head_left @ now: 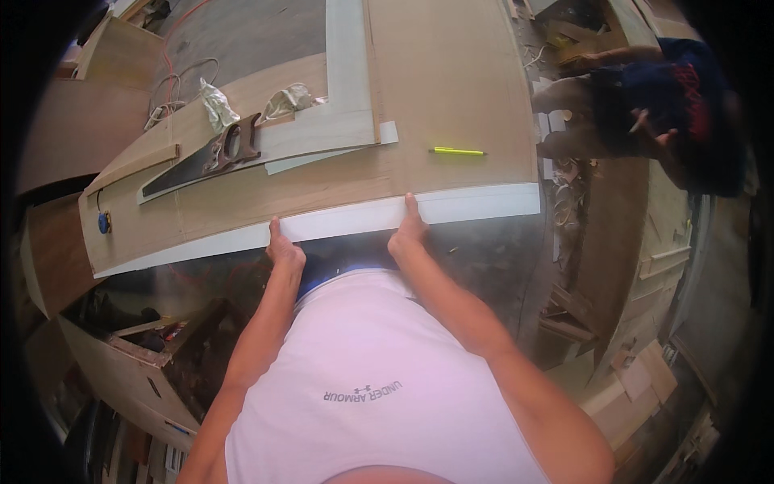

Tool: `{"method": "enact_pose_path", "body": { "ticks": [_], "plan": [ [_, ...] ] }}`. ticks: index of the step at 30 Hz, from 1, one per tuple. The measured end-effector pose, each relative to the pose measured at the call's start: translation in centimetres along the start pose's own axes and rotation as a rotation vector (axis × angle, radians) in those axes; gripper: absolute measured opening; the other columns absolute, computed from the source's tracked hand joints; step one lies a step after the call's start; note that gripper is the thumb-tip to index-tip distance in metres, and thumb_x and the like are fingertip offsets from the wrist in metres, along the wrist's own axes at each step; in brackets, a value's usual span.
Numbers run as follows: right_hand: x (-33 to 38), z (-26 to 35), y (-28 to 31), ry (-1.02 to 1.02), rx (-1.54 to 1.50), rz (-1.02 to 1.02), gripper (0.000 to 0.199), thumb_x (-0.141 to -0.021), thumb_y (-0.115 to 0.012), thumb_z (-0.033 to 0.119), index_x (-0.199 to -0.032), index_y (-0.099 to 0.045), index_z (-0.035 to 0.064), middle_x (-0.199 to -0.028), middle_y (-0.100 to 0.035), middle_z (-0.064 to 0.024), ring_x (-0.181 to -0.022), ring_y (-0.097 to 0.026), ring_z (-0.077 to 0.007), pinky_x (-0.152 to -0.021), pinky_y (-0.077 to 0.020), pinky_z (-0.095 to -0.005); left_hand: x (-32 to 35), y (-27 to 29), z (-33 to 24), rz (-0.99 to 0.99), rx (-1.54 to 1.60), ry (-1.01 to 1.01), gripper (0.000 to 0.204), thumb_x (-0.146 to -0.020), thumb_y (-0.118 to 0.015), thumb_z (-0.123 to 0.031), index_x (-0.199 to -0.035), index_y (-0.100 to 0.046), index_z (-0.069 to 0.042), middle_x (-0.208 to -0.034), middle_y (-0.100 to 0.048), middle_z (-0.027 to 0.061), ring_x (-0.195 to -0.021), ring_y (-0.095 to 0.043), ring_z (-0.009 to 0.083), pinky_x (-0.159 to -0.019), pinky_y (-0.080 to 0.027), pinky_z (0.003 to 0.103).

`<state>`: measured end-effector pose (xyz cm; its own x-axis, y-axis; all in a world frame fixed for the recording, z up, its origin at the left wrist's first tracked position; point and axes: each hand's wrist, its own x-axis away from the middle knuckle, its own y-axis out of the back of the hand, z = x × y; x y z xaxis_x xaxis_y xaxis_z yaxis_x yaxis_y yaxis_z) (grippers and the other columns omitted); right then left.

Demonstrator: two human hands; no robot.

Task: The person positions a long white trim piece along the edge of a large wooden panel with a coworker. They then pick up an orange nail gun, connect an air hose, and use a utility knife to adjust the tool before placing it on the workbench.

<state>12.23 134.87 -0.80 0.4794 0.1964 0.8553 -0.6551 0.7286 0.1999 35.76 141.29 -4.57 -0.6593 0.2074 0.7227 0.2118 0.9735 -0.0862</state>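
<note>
Head view: both hands grip the long white strip [343, 222], which lies along the near edge of the wooden bench [459, 73]. Left hand [286, 248]: closed on the strip's near edge, thumb on top, fingers hidden beneath. Right hand [409, 230]: closed likewise farther along, well apart from the left. Beyond the strip, a yellow pen [458, 151] lies on the bench; to its left are a handsaw [185, 172] and an L-shaped white panel [348, 81]. A blue tape measure [104, 223] sits near the bench's left end. Another person [685, 105] appears at right.
</note>
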Motion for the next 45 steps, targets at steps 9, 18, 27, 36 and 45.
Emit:
{"method": "enact_pose_path", "body": {
  "ticks": [9,18,27,36,45],
  "plan": [
    [-0.8,1.5,5.7,0.040,0.438,0.456,0.028,-0.084,-0.073,0.026,-0.096,-0.065,0.0022,-0.085,-0.067,-0.0071,-0.068,-0.064,-0.0166,-0.057,-0.0519,-0.0294,0.2,-0.3,0.0,-0.059,-0.047,0.007,0.045,-0.083,-0.077,-0.026,-0.111,-0.060,0.005,-0.109,-0.064,0.0109,-0.094,-0.064,0.0238,-0.086,-0.054,0.038],
    [-5.6,13.6,14.2,0.588,0.911,0.323,0.028,-0.084,-0.069,0.027,-0.089,-0.066,-0.0005,-0.078,-0.065,-0.0075,-0.068,-0.062,-0.0165,-0.062,-0.0499,-0.0318,-2.0,1.0,0.9,-0.038,-0.065,-0.003,0.048,-0.084,-0.076,-0.026,-0.115,-0.059,0.006,-0.111,-0.064,0.0099,-0.096,-0.063,0.0224,-0.088,-0.053,0.035],
    [-12.2,20.5,16.2,1.160,1.116,-0.018,0.032,-0.081,-0.066,0.023,-0.108,-0.069,0.0071,-0.079,-0.067,-0.0193,-0.074,-0.066,-0.0350,-0.074,-0.0527,-0.0422,-0.8,0.3,0.2,-0.028,-0.046,-0.001,0.044,-0.085,-0.074,-0.025,-0.116,-0.058,0.003,-0.111,-0.064,0.0096,-0.096,-0.064,0.0236,-0.087,-0.055,0.037],
    [-15.7,27.2,15.1,1.401,1.331,0.142,0.026,-0.075,-0.075,0.025,-0.096,-0.070,0.0096,-0.085,-0.068,-0.0157,-0.080,-0.066,-0.0332,-0.072,-0.0517,-0.0425,-1.3,0.6,0.3,0.021,-0.048,0.009,0.047,-0.087,-0.073,-0.024,-0.119,-0.057,0.005,-0.114,-0.063,0.0104,-0.099,-0.063,0.0240,-0.090,-0.054,0.039],
    [-15.8,29.3,13.4,1.257,1.631,0.209,0.024,-0.079,-0.070,0.022,-0.098,-0.064,0.0074,-0.091,-0.068,-0.0185,-0.089,-0.065,-0.0371,-0.075,-0.0505,-0.0463,-0.8,0.1,0.5,-0.053,-0.050,0.005,0.046,-0.086,-0.074,-0.023,-0.117,-0.057,0.006,-0.114,-0.063,0.0106,-0.096,-0.064,0.0235,-0.089,-0.053,0.039]
  ]
}}
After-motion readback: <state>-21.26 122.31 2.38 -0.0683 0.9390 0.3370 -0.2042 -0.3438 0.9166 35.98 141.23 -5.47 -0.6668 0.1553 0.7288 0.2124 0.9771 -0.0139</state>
